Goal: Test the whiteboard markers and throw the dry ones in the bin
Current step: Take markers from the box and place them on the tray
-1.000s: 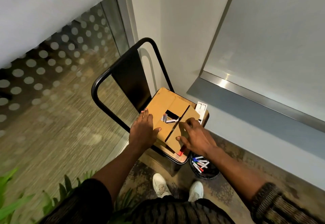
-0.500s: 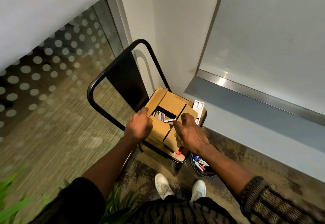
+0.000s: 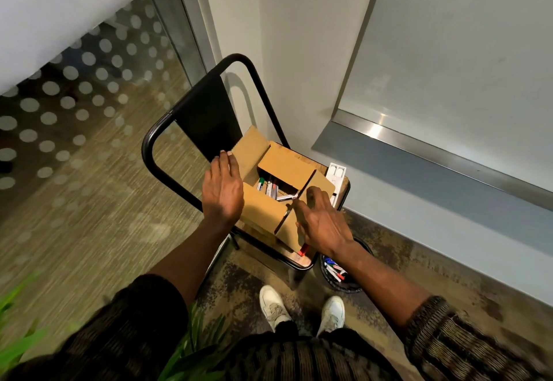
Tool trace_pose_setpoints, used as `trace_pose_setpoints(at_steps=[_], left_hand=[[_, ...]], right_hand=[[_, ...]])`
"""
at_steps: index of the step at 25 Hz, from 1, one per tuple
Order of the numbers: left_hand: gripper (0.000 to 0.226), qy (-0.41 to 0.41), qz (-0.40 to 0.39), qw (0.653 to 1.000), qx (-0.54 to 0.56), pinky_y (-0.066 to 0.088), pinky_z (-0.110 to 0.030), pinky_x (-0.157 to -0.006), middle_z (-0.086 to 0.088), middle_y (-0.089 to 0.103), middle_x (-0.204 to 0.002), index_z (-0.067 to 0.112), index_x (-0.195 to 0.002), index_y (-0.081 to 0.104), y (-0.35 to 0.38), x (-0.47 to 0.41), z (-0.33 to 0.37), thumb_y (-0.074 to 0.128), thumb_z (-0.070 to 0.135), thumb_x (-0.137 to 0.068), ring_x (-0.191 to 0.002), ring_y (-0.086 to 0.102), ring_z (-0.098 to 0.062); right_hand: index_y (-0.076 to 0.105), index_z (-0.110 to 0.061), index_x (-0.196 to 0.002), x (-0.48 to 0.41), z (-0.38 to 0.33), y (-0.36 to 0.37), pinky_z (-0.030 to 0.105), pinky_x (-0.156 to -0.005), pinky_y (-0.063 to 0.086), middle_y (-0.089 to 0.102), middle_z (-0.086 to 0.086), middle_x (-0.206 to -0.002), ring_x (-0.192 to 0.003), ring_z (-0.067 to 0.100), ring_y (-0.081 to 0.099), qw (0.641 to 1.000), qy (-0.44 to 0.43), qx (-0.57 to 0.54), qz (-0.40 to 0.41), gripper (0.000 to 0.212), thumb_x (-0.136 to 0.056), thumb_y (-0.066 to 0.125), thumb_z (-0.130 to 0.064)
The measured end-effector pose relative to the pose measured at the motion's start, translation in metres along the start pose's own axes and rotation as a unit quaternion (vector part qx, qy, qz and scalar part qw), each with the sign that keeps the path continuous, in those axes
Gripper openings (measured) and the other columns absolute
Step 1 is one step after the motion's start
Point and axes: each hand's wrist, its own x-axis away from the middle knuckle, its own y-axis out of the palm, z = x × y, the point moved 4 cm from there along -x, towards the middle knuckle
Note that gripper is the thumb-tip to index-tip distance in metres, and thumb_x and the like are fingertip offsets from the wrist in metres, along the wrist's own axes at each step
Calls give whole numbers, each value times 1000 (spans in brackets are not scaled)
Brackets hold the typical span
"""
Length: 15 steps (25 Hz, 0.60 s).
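Head: hands (image 3: pixel 223 193) at box (image 3: pixel 263 211) flap edges

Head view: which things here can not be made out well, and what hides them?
Head view only:
Markers in the cardboard box: flaps cover most, count unclear.
Red marker: only its end shows under the right hand; gripped or not, unclear.
Bin: the right forearm covers part.
White object behind the box: too small to identify.

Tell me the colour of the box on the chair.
Brown cardboard; the box shows best in the head view.
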Motion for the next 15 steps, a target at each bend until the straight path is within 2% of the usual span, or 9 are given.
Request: trace_pose_setpoints(at_steps=[2, 3, 7, 9, 12, 15], left_hand=[[68, 11, -5, 999, 32, 36, -55, -127, -31, 26, -171, -4, -156, 41, 8, 0, 4, 59, 39, -107, -159, 30, -44], [73, 14, -10, 998, 63, 35, -55, -128, -29, 26, -172, -4, -157, 39, 14, 2, 8, 56, 47, -108, -160, 29, -43], [84, -19, -35, 986, 163, 38, -56, -125, -26, 39, -167, -1, -160, 35, 34, 8, 23, 49, 62, -105, -155, 39, -41], [89, -32, -56, 979, 193, 45, -56, -115, -24, 46, -161, 1, -158, 35, 41, 8, 27, 49, 68, -102, -147, 49, -40], [91, -26, -54, 980, 191, 49, -56, -109, -24, 49, -154, 0, -155, 38, 40, 4, 31, 53, 71, -99, -138, 54, -41], [94, 13, -66, 990, 124, 36, -64, -121, -28, 33, -169, 2, -161, 33, 32, 5, 33, 53, 71, -100, -157, 35, -45]], right_hand=[[54, -18, -137, 0, -1, 1, 41, -64, 63, 46, 19, -138, -117, 35, 53, 1000, 1, -5, 1, 54, -89, 75, -31], [54, -18, -137, 0, -2, 1, 41, -64, 63, 46, 20, -138, -117, 36, 53, 1000, 2, -8, 2, 54, -89, 76, -30], [53, -17, -142, 2, -3, 1, 43, -72, 64, 44, 21, -142, -123, 37, 52, 1000, 1, -7, -4, 58, -90, 75, -30], [51, -16, -146, 3, -4, 1, 45, -77, 65, 42, 22, -145, -126, 38, 51, 1000, 1, -8, -6, 62, -90, 75, -29], [50, -16, -148, 4, -6, 0, 47, -81, 64, 40, 22, -148, -129, 39, 49, 1000, 1, -17, -4, 63, -91, 75, -29], [56, -19, -140, 2, -3, -3, 45, -78, 63, 44, 20, -141, -122, 36, 52, 1000, -6, -12, 24, 49, -97, 66, -39]])
